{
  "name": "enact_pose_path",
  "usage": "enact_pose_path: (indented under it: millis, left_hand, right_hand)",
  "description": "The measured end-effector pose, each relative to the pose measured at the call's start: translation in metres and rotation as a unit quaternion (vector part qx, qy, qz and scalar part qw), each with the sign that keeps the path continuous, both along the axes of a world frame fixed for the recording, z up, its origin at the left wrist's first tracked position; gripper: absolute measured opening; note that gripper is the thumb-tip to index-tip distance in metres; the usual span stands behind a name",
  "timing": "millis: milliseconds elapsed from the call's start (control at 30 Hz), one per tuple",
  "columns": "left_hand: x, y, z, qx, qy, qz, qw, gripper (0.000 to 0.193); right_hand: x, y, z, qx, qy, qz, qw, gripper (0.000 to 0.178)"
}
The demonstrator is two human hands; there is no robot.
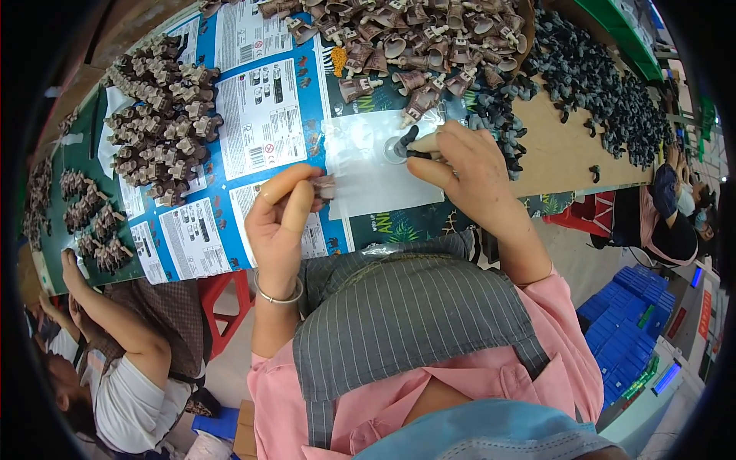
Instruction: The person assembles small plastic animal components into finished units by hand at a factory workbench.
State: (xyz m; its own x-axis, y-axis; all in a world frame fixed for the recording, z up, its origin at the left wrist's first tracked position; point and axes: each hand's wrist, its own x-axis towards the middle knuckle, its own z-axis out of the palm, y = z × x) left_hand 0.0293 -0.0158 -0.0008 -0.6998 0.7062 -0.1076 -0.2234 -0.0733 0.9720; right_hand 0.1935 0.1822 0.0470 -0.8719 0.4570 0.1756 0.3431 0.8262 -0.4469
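My left hand [280,222] is closed, with thumb and fingers pinching a small brown plastic figure part [326,186] above the left edge of a translucent sheet [383,184]. My right hand [475,169] pinches a small black plastic part [412,140]. That part is held over a small round clear dish [393,150] on the sheet; whether it touches the dish I cannot tell. Pale finger covers sit on some fingertips. Beyond the sheet lies a large heap of brown, hollow figure parts [429,46], and one of them [422,101] rests at its far edge.
Black and grey parts [598,92] spread over brown cardboard [552,146] at the right. Assembled-looking brown figures [165,115] are piled at the left on printed blue-and-white sheets [261,115]. A co-worker's arm [123,314] reaches the table at the far left. Blue crates [629,322] stand lower right.
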Motion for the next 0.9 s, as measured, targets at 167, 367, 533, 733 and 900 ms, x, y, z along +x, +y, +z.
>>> enact_pose_path:
  millis: [167,367,533,733,900]
  left_hand:
    - [0.011,0.024,0.003,0.022,-0.095,-0.035,0.995,0.026]
    - [0.018,0.041,0.002,0.000,-0.080,-0.043,0.996,0.025]
    - [0.023,0.052,0.006,0.008,-0.117,-0.037,0.992,0.025]
    - [0.032,0.055,0.012,0.079,-0.325,-0.088,0.938,0.027]
    - [0.038,0.050,0.008,0.100,-0.295,-0.037,0.950,0.025]
  right_hand:
    - [0.009,0.002,-0.012,-0.092,0.055,-0.021,0.994,0.017]
    - [0.012,0.007,-0.022,-0.132,0.077,-0.028,0.988,0.019]
    - [0.016,0.005,-0.020,-0.279,0.167,-0.033,0.945,0.022]
    - [0.010,-0.004,-0.024,-0.239,0.173,0.029,0.955,0.024]
    - [-0.006,-0.019,-0.022,-0.067,0.212,0.051,0.974,0.022]
